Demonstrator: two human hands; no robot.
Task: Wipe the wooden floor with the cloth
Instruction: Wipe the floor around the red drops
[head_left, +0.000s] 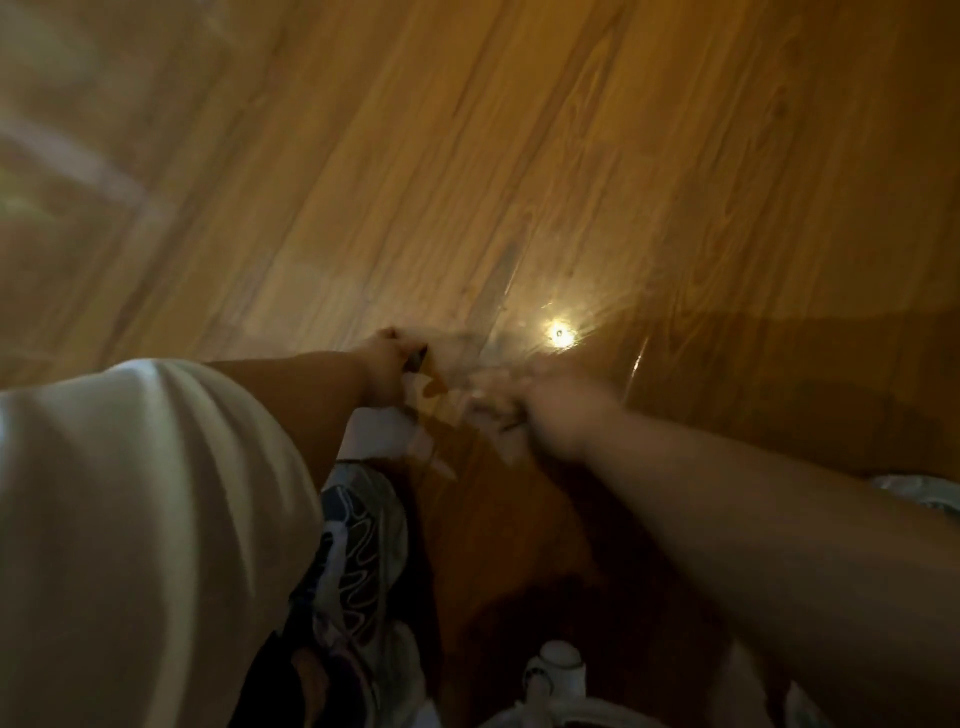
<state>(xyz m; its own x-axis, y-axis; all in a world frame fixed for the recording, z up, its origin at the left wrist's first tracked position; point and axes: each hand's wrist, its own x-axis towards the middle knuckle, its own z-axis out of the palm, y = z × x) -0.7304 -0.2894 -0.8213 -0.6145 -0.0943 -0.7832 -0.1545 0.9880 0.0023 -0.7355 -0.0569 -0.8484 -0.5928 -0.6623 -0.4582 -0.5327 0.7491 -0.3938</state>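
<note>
I am looking down at a floor (519, 156) of glossy orange-brown boards, their grain running slantwise from lower left to upper right. At the far left the boards are fading into a pale, washed-out reflection (67, 130). Near the middle a small, bright glare (558, 332) is shining on the wood, and to the right of it a broad shadow is darkening the boards.

My left arm is reaching forward out of a cream sleeve (130, 493). My left hand (387, 364) is sitting low over the floor with its fingers curling in, and it is gripping the left edge of the cloth (452, 374). The cloth is showing only as a pale, smeared patch against the boards between my two hands, just below and left of the glare. My right hand (550, 410) is stretching in from the right to meet the other side of that patch. It is blurring too much for me to tell whether its fingers are clamping the cloth or lying flat on it. My hands are working close together, apart only by the cloth.

Below my left arm a patterned shoe (358, 545) is standing on the boards. At the bottom edge a white knobbed thing (558, 670) is poking up; I cannot tell what it is. Something pale (919, 493) is peeking in at the right edge, too dim to name.
</note>
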